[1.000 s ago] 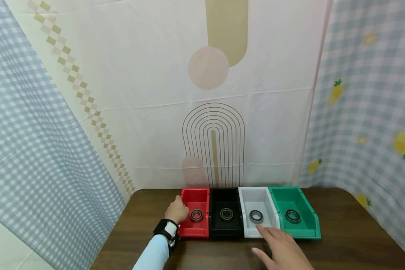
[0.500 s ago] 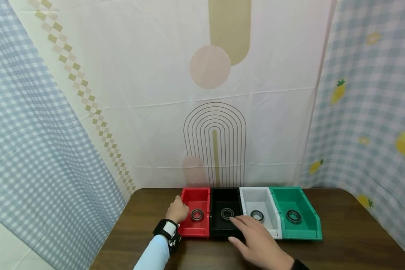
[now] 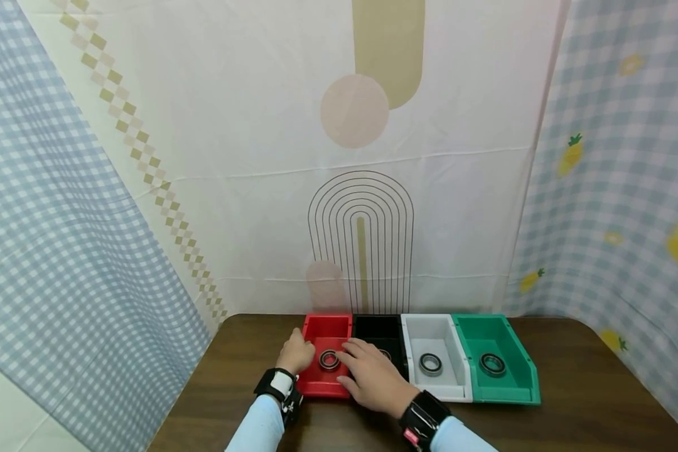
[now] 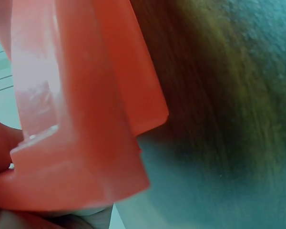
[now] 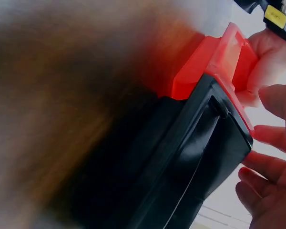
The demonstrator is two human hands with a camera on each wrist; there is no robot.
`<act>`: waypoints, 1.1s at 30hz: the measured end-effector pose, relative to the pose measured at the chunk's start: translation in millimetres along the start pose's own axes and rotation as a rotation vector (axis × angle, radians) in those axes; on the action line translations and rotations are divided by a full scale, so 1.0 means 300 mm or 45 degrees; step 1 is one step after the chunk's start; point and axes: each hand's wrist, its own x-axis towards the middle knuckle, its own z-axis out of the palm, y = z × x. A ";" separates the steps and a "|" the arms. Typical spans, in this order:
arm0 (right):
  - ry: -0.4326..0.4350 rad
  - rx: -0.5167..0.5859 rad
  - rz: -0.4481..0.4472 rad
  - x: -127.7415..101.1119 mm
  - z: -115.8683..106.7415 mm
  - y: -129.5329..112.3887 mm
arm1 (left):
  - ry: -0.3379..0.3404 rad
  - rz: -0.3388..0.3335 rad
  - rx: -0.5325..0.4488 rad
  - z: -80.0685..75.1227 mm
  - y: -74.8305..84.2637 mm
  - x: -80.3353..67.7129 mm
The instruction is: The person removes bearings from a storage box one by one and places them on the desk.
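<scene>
**Right hand crosses to the red bin**

Nearest the bottom edge of the head view, two pale blue sleeves with black wrist straps lead up to the hands on the dark wooden tabletop [image 3: 570,389]. The right hand [image 3: 373,376] was low in the frame in front of the white bin [image 3: 437,383] a second ago; it has since swept leftward over the black bin [image 3: 381,328] and now lies across that bin's front, its fingers [image 3: 351,356] loosely spread and reaching over the shared wall toward the bearing ring [image 3: 328,360] in the red bin [image 3: 330,326]. The fingertips sit just beside the ring; whether they touch it cannot be told, and nothing is pinched yet. The left hand [image 3: 295,353] has not moved: it grips the red bin's left wall, thumb and fingers curled round the rim. Further right, the white bin and the green bin [image 3: 505,392] each hold their own ring, untouched.
</scene>
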 end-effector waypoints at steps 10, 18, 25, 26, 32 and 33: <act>-0.015 -0.150 -0.132 0.129 0.065 -0.022 | -0.024 0.013 0.023 -0.021 0.022 -0.033; -0.151 -0.321 -0.071 0.205 0.106 -0.026 | -0.040 0.017 -0.018 -0.069 0.114 -0.116; -0.228 -0.393 0.049 0.246 0.120 -0.052 | -0.045 0.038 -0.030 -0.050 0.078 -0.083; -0.227 -0.410 0.055 0.248 0.121 -0.053 | -0.055 0.049 -0.041 -0.044 0.066 -0.072; -0.220 -0.468 0.088 0.266 0.127 -0.065 | -0.040 0.080 -0.023 -0.031 0.029 -0.034; -0.214 -0.472 0.094 0.268 0.129 -0.066 | -0.042 0.071 -0.038 -0.042 0.047 -0.050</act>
